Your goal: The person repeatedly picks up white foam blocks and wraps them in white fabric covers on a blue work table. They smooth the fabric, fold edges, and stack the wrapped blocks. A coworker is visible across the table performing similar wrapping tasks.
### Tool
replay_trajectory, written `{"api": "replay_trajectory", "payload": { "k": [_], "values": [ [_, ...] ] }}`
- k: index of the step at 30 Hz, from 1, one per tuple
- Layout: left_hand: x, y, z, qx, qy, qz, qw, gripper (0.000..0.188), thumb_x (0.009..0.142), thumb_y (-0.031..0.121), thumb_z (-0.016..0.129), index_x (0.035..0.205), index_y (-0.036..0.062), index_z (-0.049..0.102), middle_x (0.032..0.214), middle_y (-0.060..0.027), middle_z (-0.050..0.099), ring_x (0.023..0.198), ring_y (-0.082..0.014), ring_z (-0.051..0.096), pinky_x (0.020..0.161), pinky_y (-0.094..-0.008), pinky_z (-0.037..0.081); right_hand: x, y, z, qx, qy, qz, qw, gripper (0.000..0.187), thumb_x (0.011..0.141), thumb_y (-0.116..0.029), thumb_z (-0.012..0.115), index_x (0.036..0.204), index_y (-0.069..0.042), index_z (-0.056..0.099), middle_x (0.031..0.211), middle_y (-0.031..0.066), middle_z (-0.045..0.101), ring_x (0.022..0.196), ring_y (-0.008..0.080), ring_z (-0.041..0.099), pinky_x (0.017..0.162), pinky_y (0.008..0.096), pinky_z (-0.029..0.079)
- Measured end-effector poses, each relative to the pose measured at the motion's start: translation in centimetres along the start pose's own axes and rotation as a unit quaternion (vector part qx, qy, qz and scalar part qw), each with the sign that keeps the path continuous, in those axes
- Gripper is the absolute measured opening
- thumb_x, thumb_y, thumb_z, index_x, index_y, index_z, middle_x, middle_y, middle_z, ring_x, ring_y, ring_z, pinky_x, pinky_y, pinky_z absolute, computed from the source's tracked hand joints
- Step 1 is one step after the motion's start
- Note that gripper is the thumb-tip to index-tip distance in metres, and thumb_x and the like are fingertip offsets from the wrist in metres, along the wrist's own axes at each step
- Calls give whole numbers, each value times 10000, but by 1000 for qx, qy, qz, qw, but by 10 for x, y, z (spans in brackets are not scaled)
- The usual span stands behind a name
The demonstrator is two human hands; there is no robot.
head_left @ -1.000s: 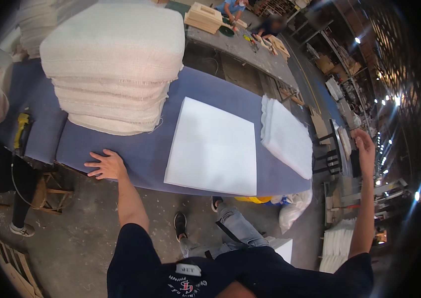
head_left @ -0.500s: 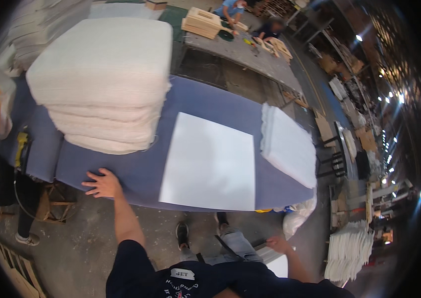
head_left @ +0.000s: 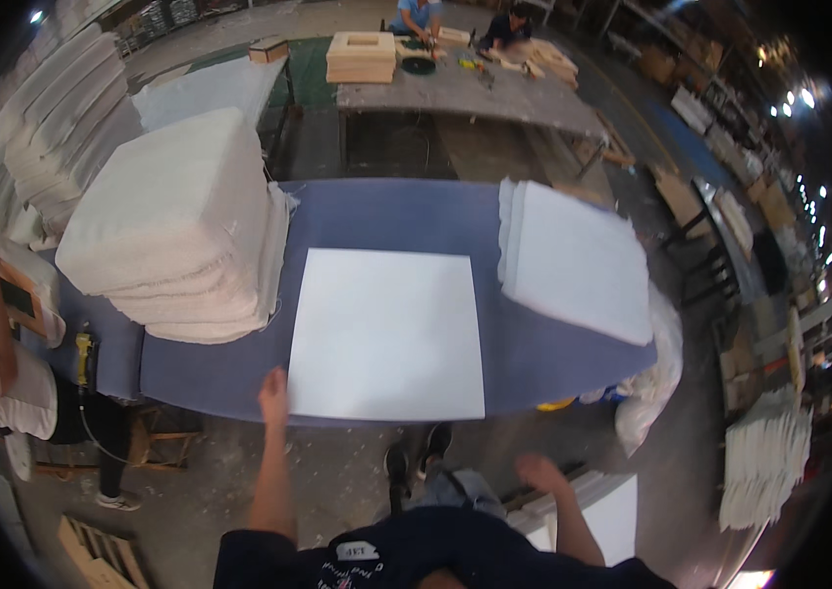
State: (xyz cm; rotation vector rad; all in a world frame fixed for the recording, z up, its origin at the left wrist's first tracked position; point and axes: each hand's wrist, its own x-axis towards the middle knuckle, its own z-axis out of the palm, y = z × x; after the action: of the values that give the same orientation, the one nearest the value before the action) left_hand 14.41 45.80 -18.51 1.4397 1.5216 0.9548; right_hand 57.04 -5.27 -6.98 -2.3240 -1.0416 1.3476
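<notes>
Blue fabric covers the long work table [head_left: 396, 211], perhaps to spare pale goods from scuffs. Across the far side runs a grey bench [head_left: 475, 98], where two other people sit or lean at pale wooden frames [head_left: 361, 61]. On the table's left rises a thick stack of off-white padding [head_left: 165, 211], its layers piled edge over edge, probably to save room. Flat and square, the white sheet [head_left: 386, 334] lies in the middle, close to the near edge, a spot that seems chosen for easy reach from both sides. To its right, well apart, rests a lower pile of white pads [head_left: 578, 260], seemingly kept aside so the two don't mix. Below the near edge, on the right, stand white panels [head_left: 612, 515] beside the person's leg. The left hand [head_left: 274, 396] is beside the sheet's left edge, fingers bent; whether they touch or pinch it I cannot tell. The right hand [head_left: 540, 474], blurred, hangs above the panels, its grip unreadable. Smallest, at far left, lies a yellow tool [head_left: 85, 358].
</notes>
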Motion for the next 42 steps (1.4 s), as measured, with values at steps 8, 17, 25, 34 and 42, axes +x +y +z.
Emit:
{"api": "replay_trajectory", "payload": {
  "k": [8, 17, 25, 34, 42],
  "values": [
    [-31, 74, 27, 114, -33, -103, 988, 616, 873, 505, 619, 1181, -28, 642, 1109, -248, 674, 1058, -356, 643, 931, -424, 465, 144, -87, -24, 285, 92, 22, 954, 632, 846, -334, 711, 1342, -8, 493, 1258, 207, 595, 1143, 237, 581, 902, 342, 493],
    [-166, 196, 30, -183, 95, -156, 966, 442, 911, 281, 621, 1111, -112, 649, 1049, -142, 673, 966, -216, 614, 870, -346, 471, 106, -125, -168, 206, 185, -57, 959, 691, 765, -438, 760, 1202, 56, 553, 1189, 254, 612, 1122, 336, 593, 949, 393, 450],
    [-60, 374, 50, -62, 65, 110, 990, 564, 967, 444, 568, 1298, -10, 512, 1111, -116, 627, 936, -188, 606, 775, -318, 504, 127, -273, -300, 184, 291, -288, 894, 593, 871, -472, 676, 1169, 38, 621, 1147, 242, 630, 1060, 322, 602, 916, 401, 451],
    [68, 406, 69, 96, 90, 173, 976, 723, 922, 564, 565, 1255, -76, 529, 1093, -236, 645, 957, -293, 647, 869, -395, 490, 214, -321, -347, 181, 344, -273, 880, 774, 867, -681, 537, 1139, 35, 646, 1110, 266, 660, 1095, 394, 613, 935, 434, 458],
    [70, 429, 65, 125, 36, 129, 983, 870, 809, 656, 651, 1236, -90, 516, 1098, -253, 656, 997, -308, 664, 894, -395, 506, 223, -347, -358, 76, 346, -204, 913, 835, 878, -731, 409, 1171, 15, 645, 1139, 268, 651, 1144, 423, 580, 968, 455, 443]
  ]
}}
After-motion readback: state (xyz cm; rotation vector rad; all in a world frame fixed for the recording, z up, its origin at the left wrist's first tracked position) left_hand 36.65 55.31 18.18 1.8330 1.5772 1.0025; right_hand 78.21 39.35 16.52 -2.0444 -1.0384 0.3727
